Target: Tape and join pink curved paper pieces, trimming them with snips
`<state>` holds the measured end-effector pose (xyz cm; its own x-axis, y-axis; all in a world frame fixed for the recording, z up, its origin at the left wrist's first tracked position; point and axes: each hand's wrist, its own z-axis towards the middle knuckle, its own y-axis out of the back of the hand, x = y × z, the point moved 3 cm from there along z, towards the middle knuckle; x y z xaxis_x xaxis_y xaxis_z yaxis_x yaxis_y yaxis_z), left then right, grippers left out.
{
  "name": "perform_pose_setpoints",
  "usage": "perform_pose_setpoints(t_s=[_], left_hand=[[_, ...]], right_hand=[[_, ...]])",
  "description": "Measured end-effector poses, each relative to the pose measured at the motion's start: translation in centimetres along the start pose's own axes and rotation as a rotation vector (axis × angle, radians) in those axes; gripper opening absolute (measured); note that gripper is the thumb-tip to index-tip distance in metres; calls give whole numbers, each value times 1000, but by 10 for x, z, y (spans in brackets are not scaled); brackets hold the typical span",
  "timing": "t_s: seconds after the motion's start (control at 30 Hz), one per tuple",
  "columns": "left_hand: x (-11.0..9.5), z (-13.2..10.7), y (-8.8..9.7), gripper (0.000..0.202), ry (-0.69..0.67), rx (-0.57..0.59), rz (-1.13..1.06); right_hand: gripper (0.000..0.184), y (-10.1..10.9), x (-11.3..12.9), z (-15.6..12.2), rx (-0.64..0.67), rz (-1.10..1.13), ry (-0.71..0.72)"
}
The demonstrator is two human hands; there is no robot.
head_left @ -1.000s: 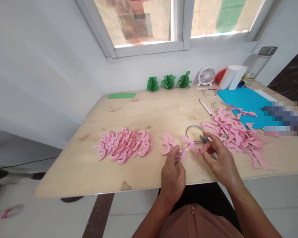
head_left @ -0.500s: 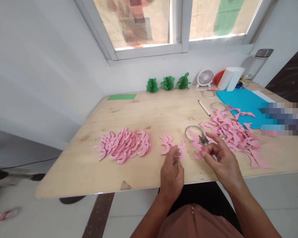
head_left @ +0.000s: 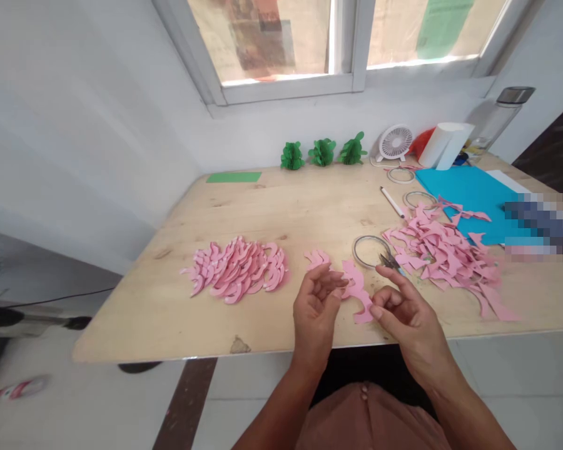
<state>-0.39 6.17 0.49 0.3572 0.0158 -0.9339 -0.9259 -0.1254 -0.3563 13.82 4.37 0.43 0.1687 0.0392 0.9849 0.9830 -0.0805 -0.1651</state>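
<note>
A wavy pink paper cutout [head_left: 355, 289] hangs between my two hands above the table's front. My right hand [head_left: 410, 312] pinches its lower right end between thumb and index finger. Curled at the cutout's left side is my left hand [head_left: 313, 312], its thumb and fingertips closed on pink paper there; the exact grip is partly hidden. Behind the left hand lie a few curved pink pieces [head_left: 316, 257]. Scissors [head_left: 388, 261] rest just beyond my right fingertips, beside a tape roll [head_left: 355, 250].
A heap of curved pink cutouts [head_left: 244, 272] lies left, a pile of pink scraps [head_left: 443, 250] right. Blue paper [head_left: 473, 187], a white pen [head_left: 392, 202], a small fan [head_left: 395, 144], a glass bottle [head_left: 497, 122] and green paper figures [head_left: 322, 152] stand or lie farther back.
My right hand has brought the pink cutout left and toward me, away from the scissors. My left hand has risen off the small pieces and turned toward the cutout.
</note>
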Motion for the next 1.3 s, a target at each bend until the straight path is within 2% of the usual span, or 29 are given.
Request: perform_pose_setpoints(t_s=[0.17,0.27,0.5,0.8,0.97,1.13,1.3], left_hand=[[-8,-1,-5,34,131,7,-137],[-11,-3,-7,41,150,-30,-211],[-14,-2,-10,40,116,-166,-231],[-6,3,-9,43,4,-223,-188],[-6,2,-9,41,-39,-216,-113],[-1,2,-8,41,-100,-166,35],[2,-2,-9,40,-161,-93,160]], right_hand=[[51,-4,-4,-3,34,28,-9],[51,-5,-6,-5,31,34,-9],[49,-9,-8,-9,-3,27,-18],[48,-13,-9,-13,-20,34,-16],[47,-12,-11,-15,-9,-15,-2],[38,-2,-2,-18,-92,-165,86],[33,-4,7,-19,27,-221,83]])
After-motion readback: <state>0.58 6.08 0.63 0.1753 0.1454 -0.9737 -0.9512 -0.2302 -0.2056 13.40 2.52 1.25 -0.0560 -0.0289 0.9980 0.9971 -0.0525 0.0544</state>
